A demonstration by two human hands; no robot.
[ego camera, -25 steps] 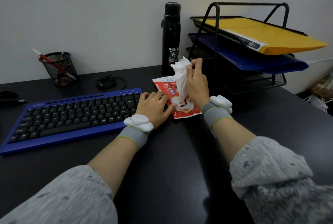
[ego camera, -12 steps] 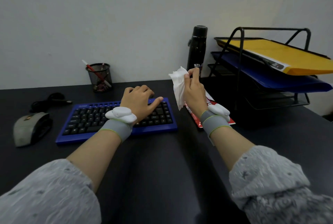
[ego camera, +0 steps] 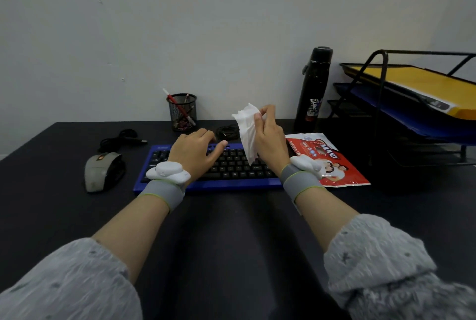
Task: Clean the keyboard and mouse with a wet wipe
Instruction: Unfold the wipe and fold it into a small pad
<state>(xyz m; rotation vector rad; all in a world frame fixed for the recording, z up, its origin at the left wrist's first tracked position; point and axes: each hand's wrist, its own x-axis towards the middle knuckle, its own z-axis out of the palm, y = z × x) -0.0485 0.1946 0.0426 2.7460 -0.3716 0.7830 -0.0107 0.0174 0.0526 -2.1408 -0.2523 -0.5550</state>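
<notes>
Wipe pack (ego camera: 332, 162) beside keyboard (ego camera: 231, 167)

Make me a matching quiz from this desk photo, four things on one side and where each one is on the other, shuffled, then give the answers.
Things:
1. wipe
2. mouse
3. wipe pack
4. bottle

Places:
A. left of the keyboard
B. upright by the wall, beside the tray rack
C. pinched in the right hand
D. flat on the desk, right of the keyboard

Pairs: 1-C, 2-A, 3-D, 4-B
</notes>
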